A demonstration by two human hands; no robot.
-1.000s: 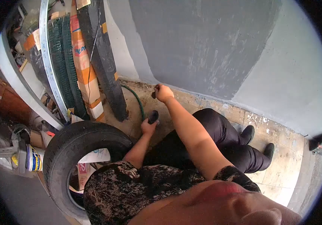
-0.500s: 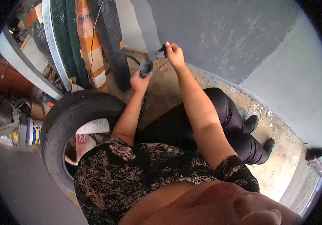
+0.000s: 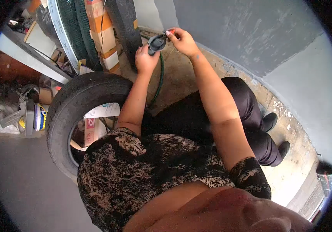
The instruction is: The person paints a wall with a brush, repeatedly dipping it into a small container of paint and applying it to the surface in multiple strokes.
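Presently | our left hand [image 3: 146, 61] clasps the grey cup [image 3: 156, 46] | our right hand [image 3: 184, 42] pinches the orange-handled brush [image 3: 170, 31], slanting left toward its mouth

Small dark-grey cup [image 3: 157, 47], its side gripped by the fingers [image 3: 144, 49] of the left hand [image 3: 147, 60]; it sits just beyond those fingers, tilted, with its round mouth in view, bluish grey about the rim, the contents not distinguishable. Brush [image 3: 164, 35] with a reddish-orange handle, pinched between thumb and fingers of the right hand [image 3: 185, 41]; its dark head points from these fingertips toward the left fingers and overlaps the cup's mouth, contact with the inside being unclear
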